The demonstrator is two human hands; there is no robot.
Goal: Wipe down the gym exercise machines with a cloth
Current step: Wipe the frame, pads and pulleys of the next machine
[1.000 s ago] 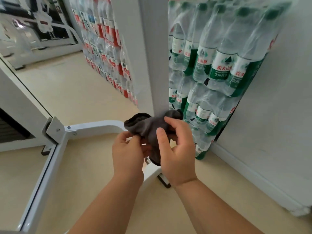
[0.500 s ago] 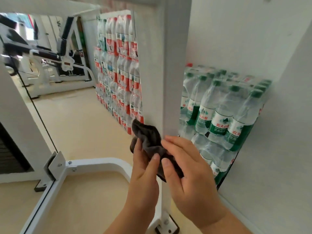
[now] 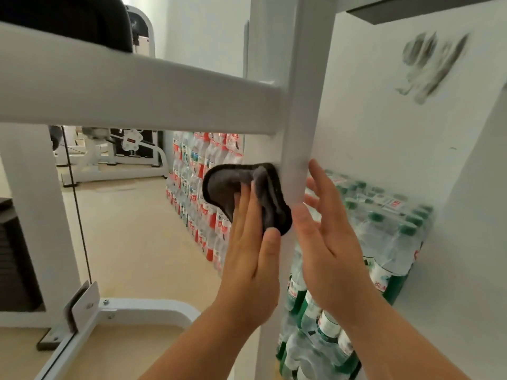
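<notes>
Pressing flat, my left hand [image 3: 247, 259] holds the dark grey cloth [image 3: 241, 187] against the left face of the machine's white upright post [image 3: 299, 119]. Its fingers lie straight on the fabric, and the thumb points up beside the cloth's lower edge. The cloth sits bunched just above that hand's palm, with its right edge touching the post.

My right hand [image 3: 329, 242] is spread wide on the other side of the post and holds nothing. Its thumb is in front of the post and its fingers are just beside the right edge; I cannot tell whether they touch it.

Above both hands a white crossbar [image 3: 137, 91] joins the post. Behind the right hand are stacked packs of green-capped water bottles [image 3: 384, 237], and beyond the left hand's fingertips are red-labelled bottles [image 3: 211, 193]. Up and to the right of the right hand, a dark smudge [image 3: 430, 64] marks the wall [image 3: 384, 133].
</notes>
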